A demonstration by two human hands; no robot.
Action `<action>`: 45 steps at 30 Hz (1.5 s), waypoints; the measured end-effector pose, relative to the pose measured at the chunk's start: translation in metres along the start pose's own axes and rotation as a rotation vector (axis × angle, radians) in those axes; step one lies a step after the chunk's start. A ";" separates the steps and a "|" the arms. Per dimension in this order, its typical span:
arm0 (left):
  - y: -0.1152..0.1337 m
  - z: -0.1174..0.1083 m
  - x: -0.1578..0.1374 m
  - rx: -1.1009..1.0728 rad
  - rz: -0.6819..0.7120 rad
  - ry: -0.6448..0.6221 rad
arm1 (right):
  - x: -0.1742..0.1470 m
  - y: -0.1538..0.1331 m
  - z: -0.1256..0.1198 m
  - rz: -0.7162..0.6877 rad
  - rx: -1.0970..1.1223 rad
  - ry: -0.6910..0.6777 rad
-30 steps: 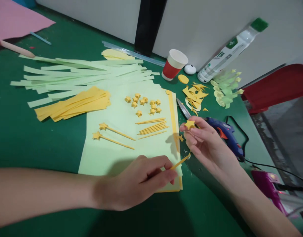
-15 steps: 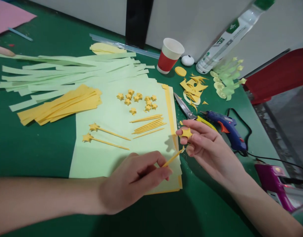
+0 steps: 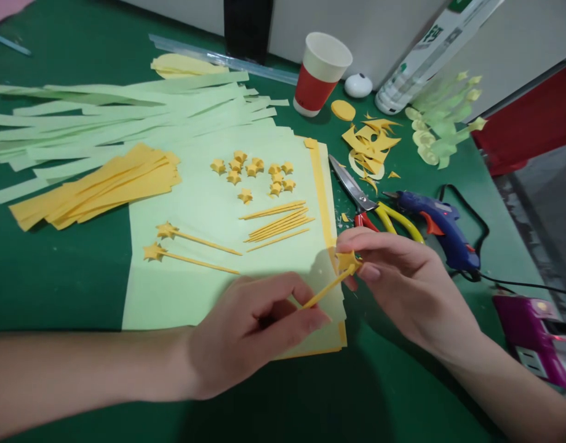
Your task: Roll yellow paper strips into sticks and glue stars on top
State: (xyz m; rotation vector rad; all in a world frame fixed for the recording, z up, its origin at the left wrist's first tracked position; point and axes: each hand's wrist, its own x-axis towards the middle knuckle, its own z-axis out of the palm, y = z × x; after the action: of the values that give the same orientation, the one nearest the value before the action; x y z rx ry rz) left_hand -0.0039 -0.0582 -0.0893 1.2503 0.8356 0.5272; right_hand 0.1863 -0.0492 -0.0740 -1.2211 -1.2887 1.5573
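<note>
Between thumb and fingers, my left hand (image 3: pixel 264 335) pinches a thin yellow paper stick (image 3: pixel 326 291). The stick's far end touches a yellow paper star (image 3: pixel 346 261), which my right hand (image 3: pixel 398 280) grips by its edges. Beneath them lies a stack of pale green paper sheets (image 3: pixel 181 301) with yellow sheets showing at its right edge. On the stack lie two star-topped sticks (image 3: pixel 197 241), a row of loose yellow paper sticks (image 3: pixel 278 224) and a cluster of small yellow paper stars (image 3: pixel 246 169).
Green paper strips (image 3: pixel 126 117) and yellow strips (image 3: pixel 98 184) lie at left. Scissors (image 3: pixel 352 184), yellow scraps (image 3: pixel 370 147) and a blue glue gun (image 3: pixel 442 224) sit at right. Behind are a paper cup (image 3: pixel 317 74) and a white bottle (image 3: pixel 426 49). A purple power strip (image 3: pixel 527 332) is at lower right.
The star in my right hand has come down onto the tip of the stick; a gap lay between them before. The camera view has shifted slightly.
</note>
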 end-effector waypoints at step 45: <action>0.006 0.001 0.002 0.051 -0.120 0.033 | -0.006 0.002 0.001 -0.117 -0.099 -0.028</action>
State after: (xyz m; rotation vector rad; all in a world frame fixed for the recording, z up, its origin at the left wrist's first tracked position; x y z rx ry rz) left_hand -0.0013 -0.0560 -0.0844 1.2323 0.9508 0.4334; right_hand 0.1870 -0.0550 -0.0746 -1.1664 -1.4441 1.4466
